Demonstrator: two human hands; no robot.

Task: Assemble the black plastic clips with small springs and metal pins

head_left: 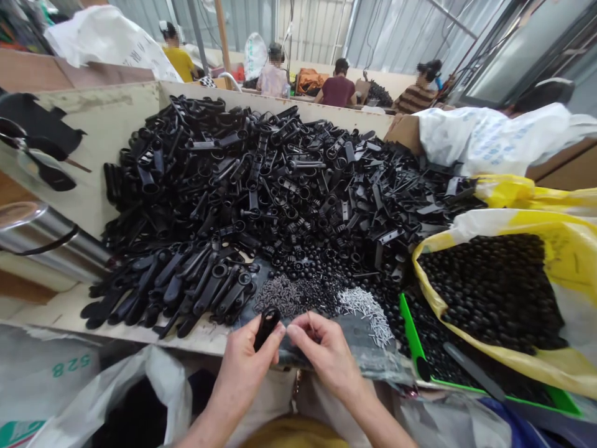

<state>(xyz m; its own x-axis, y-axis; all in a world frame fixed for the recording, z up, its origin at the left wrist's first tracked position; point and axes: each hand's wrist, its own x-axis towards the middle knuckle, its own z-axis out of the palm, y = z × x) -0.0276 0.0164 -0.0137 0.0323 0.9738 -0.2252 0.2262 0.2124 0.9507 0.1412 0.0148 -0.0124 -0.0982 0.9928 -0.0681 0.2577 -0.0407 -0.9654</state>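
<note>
My left hand [242,367] pinches a black plastic loop-shaped part [267,328] between thumb and fingers. My right hand [324,351] sits just beside it, thumb and forefinger pressed close together near the part; anything between them is too small to tell. Right ahead of my hands lie a patch of small dark grey pins [289,295] and a patch of silver metal pins [366,313] on a grey cloth [359,348]. Behind them rises a large heap of black plastic parts [261,186] on a wide wooden-walled bench [102,106].
To the right, a yellow-and-white sack [571,267] holds black beads, beside a green tray [413,330]. A steel cylinder [32,233] lies at the left. White sacks [140,398] sit below the bench edge. Several co-workers [338,84] sit at the back.
</note>
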